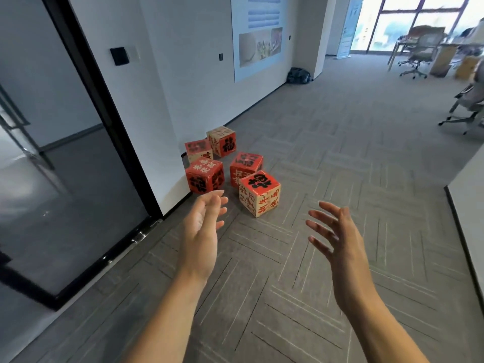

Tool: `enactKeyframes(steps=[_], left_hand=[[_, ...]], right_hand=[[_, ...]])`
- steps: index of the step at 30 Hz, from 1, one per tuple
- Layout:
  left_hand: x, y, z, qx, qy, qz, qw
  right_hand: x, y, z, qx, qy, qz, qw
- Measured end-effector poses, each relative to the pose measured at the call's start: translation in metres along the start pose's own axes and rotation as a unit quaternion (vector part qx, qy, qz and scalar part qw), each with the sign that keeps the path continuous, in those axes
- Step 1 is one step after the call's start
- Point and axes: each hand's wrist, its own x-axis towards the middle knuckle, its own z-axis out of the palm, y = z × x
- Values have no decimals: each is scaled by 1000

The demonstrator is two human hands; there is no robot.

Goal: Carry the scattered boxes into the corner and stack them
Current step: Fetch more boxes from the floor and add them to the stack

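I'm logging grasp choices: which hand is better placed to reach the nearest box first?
Left, probably. The left hand is open, fingertips close beside the nearest box; the right hand, also open, hangs farther off on its other side. Neither touches it.

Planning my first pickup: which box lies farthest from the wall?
The front box, red top over cream sides; every other one sits closer to the wall.

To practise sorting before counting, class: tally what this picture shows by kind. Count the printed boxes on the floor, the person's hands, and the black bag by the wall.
Boxes: 5
Hands: 2, the left hand and the right hand
Black bag: 1
Total: 8
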Motion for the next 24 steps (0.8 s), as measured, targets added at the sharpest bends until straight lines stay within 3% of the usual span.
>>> enactKeyframes(steps=[7, 9, 17, 24], left_hand=[[136, -63, 62, -4, 8, -24, 1000], [231, -89, 118, -12, 14, -50, 999], [395, -109, 229, 4, -31, -43, 999], [535, -161, 324, 43, 12, -52, 998]], right_hand=[[146, 20, 12, -41, 3, -3, 999], [254, 19, 9, -58, -2, 7, 998], [434, 30, -1, -50, 25, 11, 998], [637, 67, -6, -31, -28, 56, 998]])
